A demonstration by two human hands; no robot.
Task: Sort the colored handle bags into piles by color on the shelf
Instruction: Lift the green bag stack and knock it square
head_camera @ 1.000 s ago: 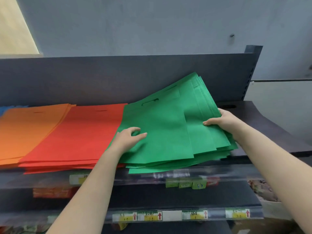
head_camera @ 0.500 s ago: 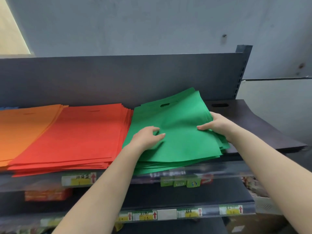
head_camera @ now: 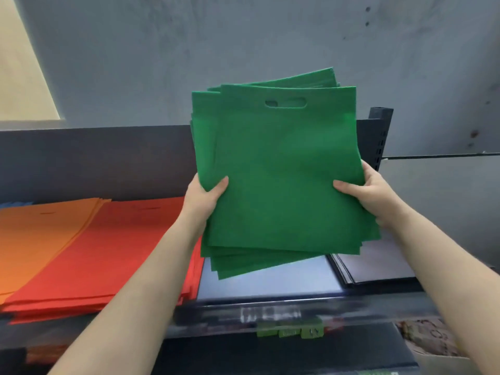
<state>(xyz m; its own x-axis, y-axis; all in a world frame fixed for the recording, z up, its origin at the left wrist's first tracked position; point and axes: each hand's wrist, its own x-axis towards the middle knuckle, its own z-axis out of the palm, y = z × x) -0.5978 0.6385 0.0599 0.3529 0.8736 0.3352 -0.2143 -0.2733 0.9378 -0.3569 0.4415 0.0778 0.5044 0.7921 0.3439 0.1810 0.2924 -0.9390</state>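
Head view: two hands' fingers pinch one green bag stack (head_camera: 281, 171) above two piles, red (head_camera: 108, 253) and orange (head_camera: 35, 239)

both hands (head_camera: 284, 196) raised, thumbs forward, gripping

Green, red and orange bags against grey

The green bags (head_camera: 281, 180) are plain deep green; the red pile (head_camera: 108, 253) bright red; the orange pile (head_camera: 35, 234) solid orange; the shelf (head_camera: 270, 282) dark grey.

We hold one bag stack (head_camera: 281, 171) above the shelf (head_camera: 265, 282), right of two piles (head_camera: 102, 253) lying side by side.
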